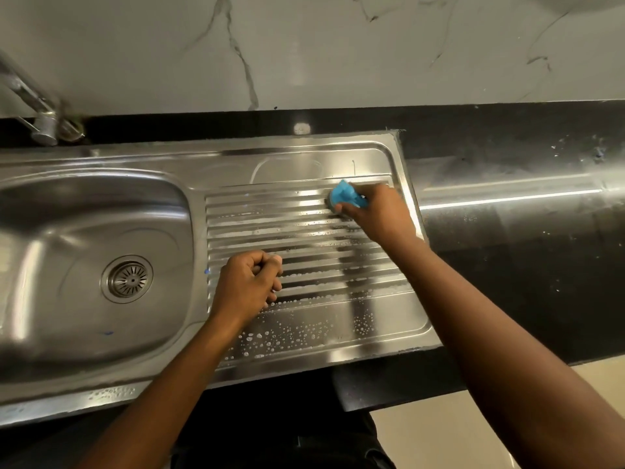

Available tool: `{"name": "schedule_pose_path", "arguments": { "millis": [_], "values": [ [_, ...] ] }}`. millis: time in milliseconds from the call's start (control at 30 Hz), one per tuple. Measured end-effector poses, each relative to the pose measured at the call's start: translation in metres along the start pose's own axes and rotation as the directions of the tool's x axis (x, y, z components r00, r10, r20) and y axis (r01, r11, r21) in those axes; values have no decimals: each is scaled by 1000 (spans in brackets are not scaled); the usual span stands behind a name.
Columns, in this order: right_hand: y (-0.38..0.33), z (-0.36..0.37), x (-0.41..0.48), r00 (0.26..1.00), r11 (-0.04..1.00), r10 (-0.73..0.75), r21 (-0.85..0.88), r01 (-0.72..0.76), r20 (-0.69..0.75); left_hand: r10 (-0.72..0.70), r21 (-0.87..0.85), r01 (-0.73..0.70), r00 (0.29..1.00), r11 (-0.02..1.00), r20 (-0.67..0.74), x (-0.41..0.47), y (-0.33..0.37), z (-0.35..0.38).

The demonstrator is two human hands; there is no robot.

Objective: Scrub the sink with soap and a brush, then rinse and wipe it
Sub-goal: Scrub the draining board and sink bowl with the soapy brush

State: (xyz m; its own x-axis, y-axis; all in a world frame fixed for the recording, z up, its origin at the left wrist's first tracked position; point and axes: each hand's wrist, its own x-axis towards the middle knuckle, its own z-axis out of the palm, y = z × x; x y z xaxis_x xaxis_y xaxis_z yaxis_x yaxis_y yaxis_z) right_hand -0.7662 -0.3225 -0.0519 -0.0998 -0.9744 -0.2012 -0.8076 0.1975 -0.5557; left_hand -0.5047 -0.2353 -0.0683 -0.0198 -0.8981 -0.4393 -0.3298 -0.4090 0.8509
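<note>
So the right hand (378, 211) is wrapped around a blue brush (348, 198), fingers curled over the top of it, and it's pressing the thing down on the far right corner of the ribbed drainboard (304, 231); there's a darker bit under the blue part that looks like the bristles or a scrub pad, but it's half hidden by the fingers so I can't really say which. The left hand (250, 282) is balled into a loose fist with nothing in it as far as I can see, resting on the near left part of the drainboard just right of the basin edge; thumb sits up against the curled fingers.

The stainless sink (101, 154) takes up most of the left and middle; the basin (50, 231) is on the left with the round drain strainer (128, 279) in its floor, and the drainboard is the right half. Soapy droplets (287, 333) and little bubbles are scattered over the flat near strip of the drainboard, plus wet streaks along the ribs; a few more drops sit on the near rim at the left.

Tap (37, 110) is at the far left corner, blurry; black countertop (524, 198) runs off to the right, and a white marbled wall (304, 45) sits behind it all.
</note>
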Motion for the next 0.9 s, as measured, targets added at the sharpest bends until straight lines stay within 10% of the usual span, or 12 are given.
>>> {"name": "schedule_pose_path", "arguments": {
  "millis": [467, 900],
  "values": [
    [15, -21, 11, 986, 990, 81, -100, -96, -145, -4, 8, 4, 1000, 1000, -20, 2, 0, -15],
    [-16, 8, -7, 992, 996, -6, -83, 17, 126, -16, 9, 16, 1000, 1000, -18, 1, -6, -47]
  ]
}}
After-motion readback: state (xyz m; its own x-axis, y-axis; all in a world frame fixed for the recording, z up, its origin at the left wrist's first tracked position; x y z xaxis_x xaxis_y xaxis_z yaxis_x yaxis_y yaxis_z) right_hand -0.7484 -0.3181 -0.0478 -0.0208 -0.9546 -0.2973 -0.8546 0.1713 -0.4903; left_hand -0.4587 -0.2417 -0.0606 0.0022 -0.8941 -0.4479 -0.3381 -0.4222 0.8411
